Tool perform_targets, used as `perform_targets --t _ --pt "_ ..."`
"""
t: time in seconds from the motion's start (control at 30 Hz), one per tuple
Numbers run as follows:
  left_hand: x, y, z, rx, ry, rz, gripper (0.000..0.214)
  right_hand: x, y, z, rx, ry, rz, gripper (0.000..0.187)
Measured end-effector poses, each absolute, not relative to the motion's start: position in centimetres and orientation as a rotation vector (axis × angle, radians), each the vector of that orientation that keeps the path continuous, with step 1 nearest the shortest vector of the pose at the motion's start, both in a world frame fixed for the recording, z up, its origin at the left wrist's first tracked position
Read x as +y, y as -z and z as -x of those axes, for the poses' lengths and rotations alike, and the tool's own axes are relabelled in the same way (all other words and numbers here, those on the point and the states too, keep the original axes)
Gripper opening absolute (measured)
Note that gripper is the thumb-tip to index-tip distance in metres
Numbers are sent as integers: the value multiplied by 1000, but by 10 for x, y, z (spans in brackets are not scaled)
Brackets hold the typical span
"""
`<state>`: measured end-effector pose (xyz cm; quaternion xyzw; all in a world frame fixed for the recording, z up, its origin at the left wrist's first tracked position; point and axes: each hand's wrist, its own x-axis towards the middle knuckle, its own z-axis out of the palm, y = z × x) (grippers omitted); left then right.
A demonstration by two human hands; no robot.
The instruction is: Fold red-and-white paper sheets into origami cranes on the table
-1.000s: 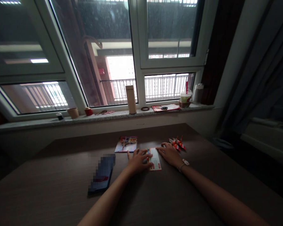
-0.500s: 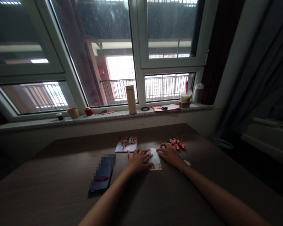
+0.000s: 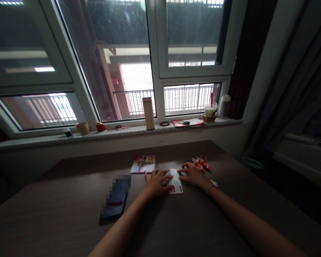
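A small printed sheet of paper [image 3: 177, 186], white with red and green print, lies flat on the brown table [image 3: 69, 207]. Over its left part rests my left hand [image 3: 157, 182], fingers spread and covering some of the print. My right hand [image 3: 194, 175] is at the paper's right edge, fingers stretched out, fingertips at its upper right. Just beyond my right hand sits a cluster of folded red paper pieces [image 3: 202, 164]. A colourful printed leaflet [image 3: 142, 166] lies behind my left hand, close to the thumb.
A phone-like dark object [image 3: 117, 201], partly pixelated, lies left of my left forearm. On the windowsill [image 3: 131, 132] stand a beige thermos [image 3: 148, 113], a paper cup [image 3: 82, 128], a drink cup with a red straw [image 3: 210, 109], and papers with scissors [image 3: 186, 122].
Almost nothing differs. My right hand has shifted very slightly over the paper's right edge; the paper and my left hand stay in place.
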<state>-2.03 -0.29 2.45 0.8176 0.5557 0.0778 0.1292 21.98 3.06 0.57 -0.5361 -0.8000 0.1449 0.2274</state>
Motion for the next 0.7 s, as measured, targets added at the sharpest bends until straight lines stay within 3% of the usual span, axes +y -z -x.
perform_targets --t 0.4,0.7 --pt "-2 -24 21 1614 -226 -2372 55 24 -11 -231 -2366 -577 1402 78" --pt "-2 -23 21 1606 -260 -2371 54 19 -15 -231 -2458 -624 1446 98"
